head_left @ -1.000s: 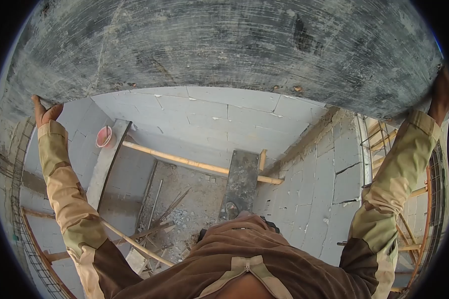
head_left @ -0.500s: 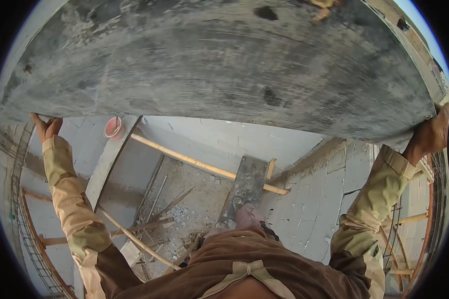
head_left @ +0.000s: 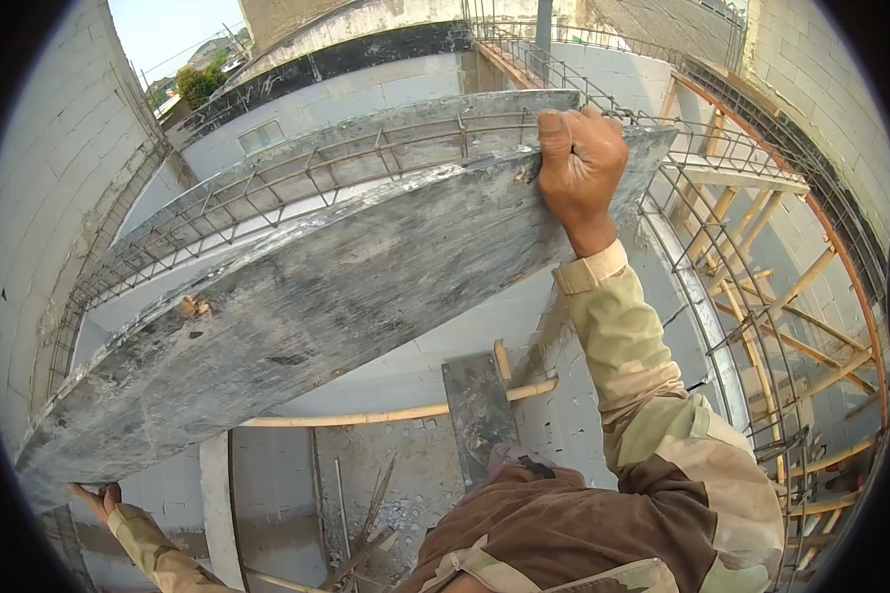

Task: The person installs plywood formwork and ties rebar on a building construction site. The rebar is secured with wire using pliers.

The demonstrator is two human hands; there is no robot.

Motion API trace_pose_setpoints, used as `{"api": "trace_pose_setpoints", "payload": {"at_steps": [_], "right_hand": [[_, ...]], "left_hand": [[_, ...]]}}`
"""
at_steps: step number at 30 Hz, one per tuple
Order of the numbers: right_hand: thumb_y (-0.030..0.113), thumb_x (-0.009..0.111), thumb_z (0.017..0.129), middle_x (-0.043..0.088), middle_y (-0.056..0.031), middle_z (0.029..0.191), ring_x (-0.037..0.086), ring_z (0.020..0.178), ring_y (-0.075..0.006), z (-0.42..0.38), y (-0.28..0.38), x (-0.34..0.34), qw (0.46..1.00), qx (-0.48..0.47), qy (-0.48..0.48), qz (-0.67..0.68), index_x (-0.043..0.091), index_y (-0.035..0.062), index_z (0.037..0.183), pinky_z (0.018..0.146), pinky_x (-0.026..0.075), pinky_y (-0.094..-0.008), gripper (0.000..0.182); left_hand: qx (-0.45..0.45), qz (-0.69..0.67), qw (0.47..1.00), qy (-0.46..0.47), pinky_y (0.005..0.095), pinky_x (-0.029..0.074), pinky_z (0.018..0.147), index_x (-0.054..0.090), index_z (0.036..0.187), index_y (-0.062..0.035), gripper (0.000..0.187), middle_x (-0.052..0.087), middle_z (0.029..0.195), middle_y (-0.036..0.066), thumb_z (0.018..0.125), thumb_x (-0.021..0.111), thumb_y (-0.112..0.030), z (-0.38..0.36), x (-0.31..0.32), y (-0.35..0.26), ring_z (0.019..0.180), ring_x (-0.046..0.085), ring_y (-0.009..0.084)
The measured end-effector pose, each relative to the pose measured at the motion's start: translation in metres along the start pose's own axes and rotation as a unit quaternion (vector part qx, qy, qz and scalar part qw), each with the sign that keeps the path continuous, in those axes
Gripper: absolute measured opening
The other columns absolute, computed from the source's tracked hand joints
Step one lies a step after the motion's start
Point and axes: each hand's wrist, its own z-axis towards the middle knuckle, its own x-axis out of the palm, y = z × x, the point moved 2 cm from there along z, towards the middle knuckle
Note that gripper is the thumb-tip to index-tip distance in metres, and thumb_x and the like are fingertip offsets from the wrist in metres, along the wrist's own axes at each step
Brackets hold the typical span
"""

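A long, grey, cement-stained formwork board (head_left: 336,287) slants across the view, its right end higher than its left. My right hand (head_left: 583,163) is closed over its upper edge near the right end, knuckles up and thumb on the near face. At the lower left, my left hand (head_left: 99,499) holds the bottom edge; part of its fingers is hidden behind the board. Just beyond the board runs a rebar cage (head_left: 307,188), and a second grey board (head_left: 524,102) stands behind that cage.
Below me, a narrow dark plank (head_left: 480,405) lies near a bamboo pole (head_left: 366,416). Rubble (head_left: 420,494) and loose sticks cover part of the floor. Bamboo scaffolding (head_left: 761,287) and bent rebar stand at the right. A block wall (head_left: 40,178) rises at the left.
The board has tipped, its right end rising and its left end dropping. My right hand has gone from the lower edge to the top edge. The view has lifted and turned.
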Motion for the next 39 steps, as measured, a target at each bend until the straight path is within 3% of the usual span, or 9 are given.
{"api": "trace_pose_setpoints", "payload": {"at_steps": [2,4,5,7,15,18,21,23,39], "right_hand": [[0.061,0.066,0.091,0.053,-0.0064,0.071,0.049,0.072,-0.0272,-0.044,-0.005,-0.003,0.991,-0.008,0.128,0.026,0.062,0.0068,0.078,0.071,0.034,-0.0395,0.056],[0.079,0.069,0.074,0.053,-0.0094,0.083,0.049,0.083,-0.0296,-0.084,-0.001,-0.005,0.964,0.020,0.263,0.042,0.061,0.0041,0.092,0.081,0.036,-0.0418,0.078],[0.072,0.079,0.068,0.054,-0.0120,0.090,0.049,0.088,-0.0321,-0.108,0.002,-0.007,0.943,0.033,0.331,0.025,0.060,0.0028,0.096,0.085,0.037,-0.0428,0.077],[0.045,0.089,0.066,0.051,-0.0149,0.095,0.048,0.095,-0.0370,-0.168,-0.005,-0.004,0.907,0.109,0.406,0.042,0.056,0.0015,0.099,0.088,0.037,-0.0453,0.064],[0.027,0.089,0.070,0.050,-0.0241,0.102,0.048,0.103,-0.0468,-0.350,-0.061,0.031,0.827,0.165,0.536,0.041,0.051,-0.0038,0.112,0.097,0.035,-0.0549,0.065],[0.034,0.091,0.068,0.055,-0.0289,0.103,0.053,0.104,-0.0492,-0.391,-0.087,0.047,0.839,0.146,0.521,0.047,0.057,-0.0068,0.106,0.092,0.039,-0.0560,0.065],[0.046,0.071,0.092,0.072,-0.0193,0.087,0.070,0.089,-0.0383,-0.384,-0.093,0.062,0.826,-0.009,0.563,0.000,0.066,-0.0010,0.111,0.076,0.053,-0.0473,0.051],[0.054,0.075,0.085,0.072,-0.0259,0.091,0.069,0.084,-0.0485,-0.396,-0.110,0.078,0.706,0.076,0.704,-0.009,0.064,-0.0048,0.121,0.075,0.055,-0.0539,0.070],[0.052,0.078,0.081,0.065,-0.0230,0.072,0.063,0.068,-0.0441,-0.351,-0.051,0.197,0.717,0.220,0.648,0.133,0.069,0.0012,0.092,0.063,0.050,-0.0496,0.052]], "left_hand": [[-0.067,0.091,0.994,0.009,0.0290,0.054,0.075,0.063,0.139,-0.0113,0.072,0.068,0.132,0.005,0.084,0.083,-0.053,0.067,-0.071,-0.014,0.090,0.064,0.0160],[-0.055,0.044,0.996,-0.045,0.0248,0.046,0.054,0.055,0.146,-0.0126,0.084,0.067,0.129,0.006,0.082,0.081,-0.061,-0.056,-0.016,0.031,0.063,0.050,0.0099],[-0.099,0.105,0.986,0.088,0.0315,0.056,0.081,0.053,0.147,-0.0119,0.083,0.063,0.140,0.008,0.085,0.078,-0.061,-0.004,-0.066,0.022,0.099,0.067,0.0192],[-0.056,0.055,0.992,0.095,0.0519,0.033,0.120,0.049,0.150,-0.0127,0.089,0.049,0.157,0.007,0.084,0.076,-0.064,-0.037,-0.052,0.057,0.142,0.046,0.0322],[-0.037,0.127,0.987,0.094,0.0592,0.033,0.118,0.039,0.157,-0.0146,0.091,0.046,0.158,0.012,0.088,0.071,-0.065,-0.035,-0.037,0.157,0.144,0.044,0.0350],[-0.028,0.152,0.984,0.090,0.0558,0.035,0.119,0.038,0.154,-0.0004,0.098,0.046,0.156,0.020,0.086,0.077,-0.059,-0.032,-0.005,0.191,0.144,0.044,0.0383],[-0.041,0.156,0.985,0.062,0.0552,0.038,0.117,0.038,0.152,0.0042,0.102,0.047,0.154,0.023,0.084,0.080,-0.058,-0.011,0.021,0.234,0.141,0.047,0.0390],[-0.029,0.156,0.986,0.052,0.0550,0.041,0.115,0.038,0.150,0.0081,0.103,0.047,0.152,0.026,0.082,0.083,-0.056,0.027,0.033,0.263,0.137,0.051,0.0393],[-0.011,0.286,0.958,0.035,0.0481,0.026,0.122,0.033,0.154,0.0088,0.096,0.038,0.159,0.027,0.092,0.072,-0.053,0.119,0.148,0.334,0.149,0.035,0.0372]]}}
